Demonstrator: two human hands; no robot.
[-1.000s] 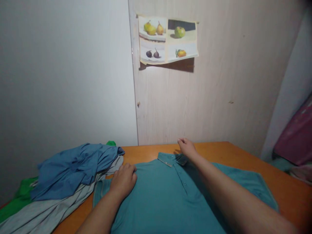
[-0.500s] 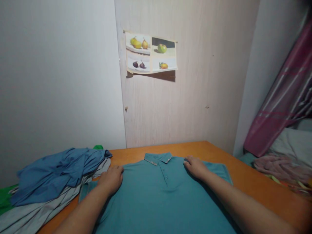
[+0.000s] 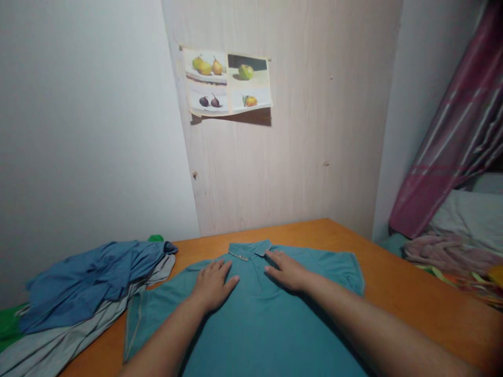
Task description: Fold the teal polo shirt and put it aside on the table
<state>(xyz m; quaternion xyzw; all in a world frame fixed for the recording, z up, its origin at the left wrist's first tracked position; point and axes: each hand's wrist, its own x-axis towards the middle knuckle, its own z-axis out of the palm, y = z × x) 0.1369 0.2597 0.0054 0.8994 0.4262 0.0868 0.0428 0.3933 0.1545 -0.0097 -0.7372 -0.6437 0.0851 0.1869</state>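
A teal polo shirt lies spread face up on the orange wooden table, collar toward the wall. My left hand lies flat on the shirt's chest just left of the button placket, fingers stretched out. My right hand rests flat on the chest just right of the placket, fingertips close below the collar. Neither hand holds anything.
A heap of clothes sits at the table's left: a blue garment over a grey one and a green one. A fruit picture hangs on the wooden panel. Bedding and a pink striped cloth lie right.
Both hands slid inward from the shirt's shoulders to the chest beside the placket. Earlier the right hand was at the collar. The view has shifted to the right.
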